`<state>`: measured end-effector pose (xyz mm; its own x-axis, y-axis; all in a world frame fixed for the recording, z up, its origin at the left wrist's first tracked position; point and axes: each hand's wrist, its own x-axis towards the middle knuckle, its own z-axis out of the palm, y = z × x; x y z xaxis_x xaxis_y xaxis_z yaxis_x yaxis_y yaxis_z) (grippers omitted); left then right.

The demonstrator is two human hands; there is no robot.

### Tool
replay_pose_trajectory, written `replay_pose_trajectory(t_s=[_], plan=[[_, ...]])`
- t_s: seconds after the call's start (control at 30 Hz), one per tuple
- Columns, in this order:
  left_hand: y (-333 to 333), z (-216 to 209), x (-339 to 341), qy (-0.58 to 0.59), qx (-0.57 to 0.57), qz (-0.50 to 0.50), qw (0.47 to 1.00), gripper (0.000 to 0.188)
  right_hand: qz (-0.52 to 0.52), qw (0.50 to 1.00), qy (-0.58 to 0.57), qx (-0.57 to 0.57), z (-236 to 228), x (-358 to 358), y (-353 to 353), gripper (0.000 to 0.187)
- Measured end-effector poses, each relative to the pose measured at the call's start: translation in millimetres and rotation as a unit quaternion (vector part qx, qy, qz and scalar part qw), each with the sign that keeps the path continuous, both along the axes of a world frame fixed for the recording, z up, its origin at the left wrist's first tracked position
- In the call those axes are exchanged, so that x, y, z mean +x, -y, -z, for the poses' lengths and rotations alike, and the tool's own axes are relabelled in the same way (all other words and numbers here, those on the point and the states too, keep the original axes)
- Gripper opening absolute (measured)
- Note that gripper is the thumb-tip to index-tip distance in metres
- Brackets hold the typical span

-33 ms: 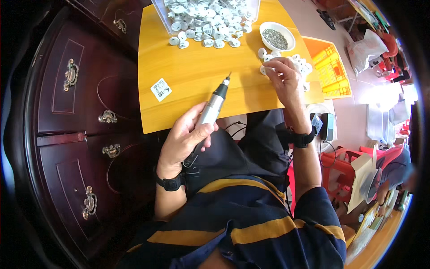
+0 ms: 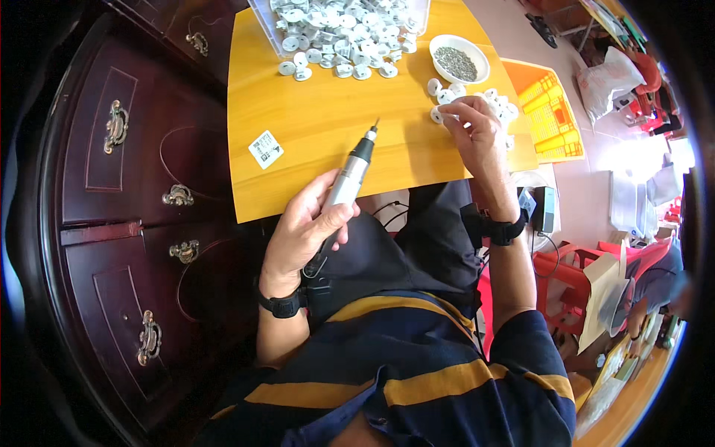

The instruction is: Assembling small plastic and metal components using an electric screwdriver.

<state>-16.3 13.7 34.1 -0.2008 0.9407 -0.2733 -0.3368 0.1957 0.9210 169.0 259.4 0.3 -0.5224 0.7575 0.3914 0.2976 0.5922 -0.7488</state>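
My left hand (image 2: 311,223) is wrapped round a slim electric screwdriver (image 2: 346,181) with a silver body and dark nose. Its bit points up and away over the near part of the yellow wooden table (image 2: 320,145). At the table's right side, the thumb and forefinger of my right hand (image 2: 477,130) are pinched at the edge of a small white round plastic part (image 2: 437,114). More such white parts (image 2: 447,95) lie around and beyond this hand, which hides some of them. Just past them stands a white bowl (image 2: 484,73) of small metal screws (image 2: 456,64).
A clear plastic bin (image 2: 266,30) heaped with white parts (image 2: 350,33) stands at the far side, several spilling before it. A printed white label (image 2: 266,150) lies at left. Dark drawers (image 2: 104,171) flank the left; an orange crate (image 2: 551,112) stands right of the table.
The whole view has shifted very slightly, with the table and bin a little further left. The screwdriver's tip sits slightly further left; both hands keep their holds.
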Motion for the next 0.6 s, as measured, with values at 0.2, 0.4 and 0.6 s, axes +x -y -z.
replay_pose_trajectory(t_s=[0.2, 0.4, 0.6], plan=[[-3, 1, 3, -0.028, -0.008, -0.009, 1.0, 0.062, 0.076, 0.972, 0.168, 0.143, 0, 16, -6, 0.024], [-3, 1, 2, -0.028, 0.006, -0.009, 1.0, 0.063, 0.088, 0.965, 0.183, 0.164, -25, 12, -30, 0.026], [-1, 1, 2, -0.038, 0.004, -0.01, 0.999, 0.061, 0.066, 0.943, 0.243, 0.216, -42, -19, -80, 0.019]])
